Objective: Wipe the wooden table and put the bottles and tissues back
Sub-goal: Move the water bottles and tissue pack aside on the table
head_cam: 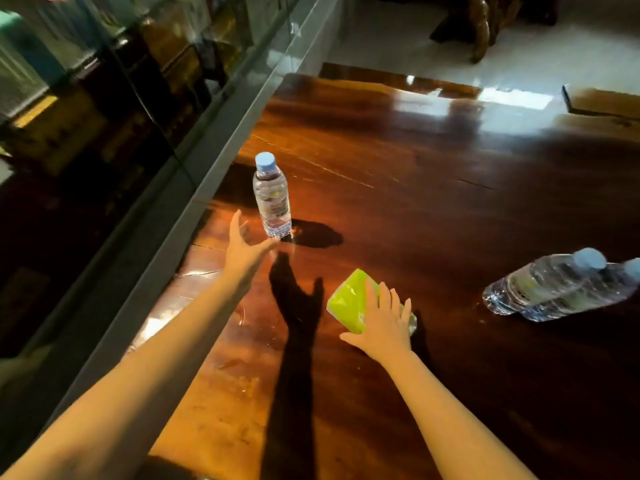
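A clear water bottle with a pale blue cap stands upright on the glossy wooden table, close to its left edge. My left hand hovers just in front of the bottle's base, fingers spread and holding nothing. My right hand rests on a lime-green tissue pack near the table's middle, fingers over its top. Two more water bottles lie on their sides at the right, blue caps pointing right.
A grey metal frame with glass panes runs along the table's left edge. A flat cardboard-like piece lies at the table's far right. White tiled floor and dark wooden furniture lie beyond the far edge.
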The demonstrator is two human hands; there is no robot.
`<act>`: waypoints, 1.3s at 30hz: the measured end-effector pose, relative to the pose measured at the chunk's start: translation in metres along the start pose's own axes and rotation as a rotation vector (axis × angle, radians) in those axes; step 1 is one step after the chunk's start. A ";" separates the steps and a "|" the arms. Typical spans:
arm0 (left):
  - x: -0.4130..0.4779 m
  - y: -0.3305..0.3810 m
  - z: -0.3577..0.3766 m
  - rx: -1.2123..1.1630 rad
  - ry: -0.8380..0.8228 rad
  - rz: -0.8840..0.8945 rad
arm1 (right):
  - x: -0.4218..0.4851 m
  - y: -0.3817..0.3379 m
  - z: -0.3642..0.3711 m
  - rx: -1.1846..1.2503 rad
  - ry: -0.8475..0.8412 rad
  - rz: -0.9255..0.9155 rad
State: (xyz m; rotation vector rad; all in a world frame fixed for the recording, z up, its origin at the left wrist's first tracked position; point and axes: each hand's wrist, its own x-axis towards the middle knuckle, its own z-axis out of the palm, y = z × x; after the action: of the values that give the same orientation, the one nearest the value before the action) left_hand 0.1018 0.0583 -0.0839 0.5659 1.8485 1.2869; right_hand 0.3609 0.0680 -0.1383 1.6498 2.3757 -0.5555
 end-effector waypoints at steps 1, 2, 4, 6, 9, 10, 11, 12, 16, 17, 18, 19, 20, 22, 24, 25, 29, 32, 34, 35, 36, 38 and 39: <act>0.013 0.005 -0.001 0.010 -0.004 0.018 | 0.002 -0.003 0.001 -0.025 0.015 0.018; 0.026 0.010 -0.002 0.025 -0.004 0.040 | 0.004 -0.006 0.002 -0.041 0.041 0.038; 0.049 0.022 0.000 0.063 -0.012 0.091 | 0.007 -0.009 0.002 -0.050 0.093 0.067; 0.069 0.030 0.005 0.067 -0.071 0.136 | 0.009 -0.009 0.002 -0.062 0.130 0.067; 0.085 0.030 0.016 0.088 -0.098 0.183 | 0.010 -0.005 0.000 -0.047 0.150 0.052; 0.087 0.028 0.020 0.082 -0.080 0.187 | 0.010 -0.004 -0.001 -0.037 0.158 0.049; 0.088 0.026 0.024 0.071 -0.055 0.193 | 0.010 -0.003 -0.003 -0.028 0.171 0.047; 0.088 0.025 0.027 0.072 -0.022 0.203 | 0.008 -0.002 -0.004 -0.022 0.185 0.044; 0.076 0.019 0.037 0.132 0.052 0.248 | -0.001 0.006 -0.012 -0.017 0.275 0.079; 0.068 0.018 0.041 0.143 0.038 0.255 | -0.004 0.011 -0.014 -0.003 0.291 0.107; 0.058 0.016 0.046 0.147 0.019 0.259 | -0.006 0.017 -0.017 0.012 0.303 0.141; 0.047 0.014 0.051 0.142 0.000 0.260 | -0.009 0.024 -0.019 0.025 0.309 0.180; 0.035 0.013 0.058 0.131 -0.020 0.258 | -0.012 0.031 -0.022 0.036 0.310 0.218; 0.007 0.010 0.074 0.108 -0.071 0.256 | -0.020 0.047 -0.026 0.057 0.307 0.290; -0.022 0.006 0.095 0.104 -0.133 0.261 | -0.030 0.066 -0.030 0.076 0.302 0.361; -0.037 0.004 0.108 0.104 -0.165 0.267 | -0.037 0.076 -0.032 0.090 0.298 0.398; -0.097 -0.009 0.163 0.133 -0.280 0.284 | -0.063 0.124 -0.038 0.205 0.278 0.555; -0.138 -0.019 0.207 0.150 -0.355 0.284 | -0.081 0.163 -0.044 0.284 0.277 0.690; -0.162 -0.024 0.236 0.163 -0.387 0.280 | -0.088 0.189 -0.049 0.329 0.286 0.762; -0.173 -0.026 0.250 0.166 -0.403 0.272 | -0.091 0.201 -0.052 0.347 0.281 0.785; -0.182 -0.028 0.263 0.168 -0.416 0.260 | -0.093 0.213 -0.053 0.360 0.270 0.800; -0.198 -0.032 0.287 0.174 -0.424 0.236 | -0.094 0.233 -0.055 0.379 0.244 0.813; -0.204 -0.034 0.298 0.176 -0.424 0.231 | -0.093 0.241 -0.055 0.389 0.234 0.810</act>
State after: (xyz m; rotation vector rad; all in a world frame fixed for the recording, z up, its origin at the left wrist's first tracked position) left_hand 0.4647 0.0642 -0.0920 1.0844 1.5782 1.0494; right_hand 0.6222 0.0847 -0.1007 2.7352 1.5285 -0.6975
